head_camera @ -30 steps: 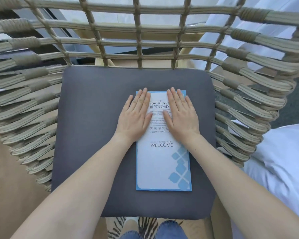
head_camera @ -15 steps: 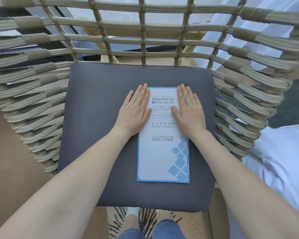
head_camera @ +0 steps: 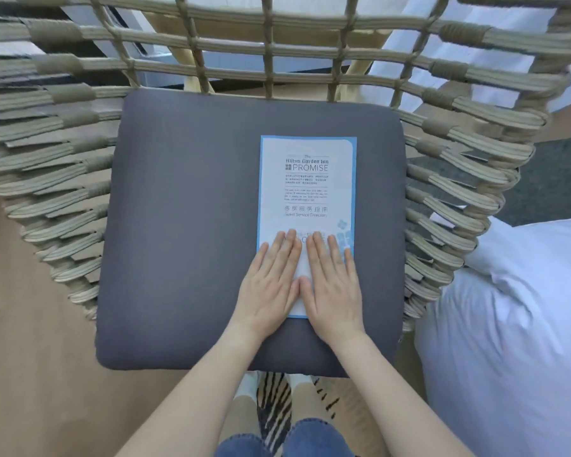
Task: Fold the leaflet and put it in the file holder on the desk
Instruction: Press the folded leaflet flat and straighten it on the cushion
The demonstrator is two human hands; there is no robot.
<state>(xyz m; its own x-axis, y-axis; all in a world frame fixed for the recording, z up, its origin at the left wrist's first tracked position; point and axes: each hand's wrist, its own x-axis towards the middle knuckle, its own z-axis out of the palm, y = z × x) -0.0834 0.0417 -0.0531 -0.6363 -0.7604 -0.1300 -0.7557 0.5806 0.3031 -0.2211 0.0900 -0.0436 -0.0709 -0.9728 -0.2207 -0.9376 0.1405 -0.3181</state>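
A white leaflet (head_camera: 307,186) with a blue border and printed text lies flat on the grey seat cushion (head_camera: 185,225) of a woven chair. My left hand (head_camera: 269,285) rests palm down on the leaflet's near left part, fingers together and stretched out. My right hand (head_camera: 333,285) lies flat beside it on the near right part. Both hands press on the paper and cover its lower end. No file holder or desk shows in the head view.
The chair's woven rope back and sides (head_camera: 267,51) curve around the cushion. A white pillow or bedding (head_camera: 515,328) lies to the right. Wooden floor (head_camera: 30,374) is at left, and a striped rug (head_camera: 277,400) with my feet is below.
Both hands have slid from the leaflet's far end toward me to its near end, uncovering the printed top. The camera has tilted and moved a little.
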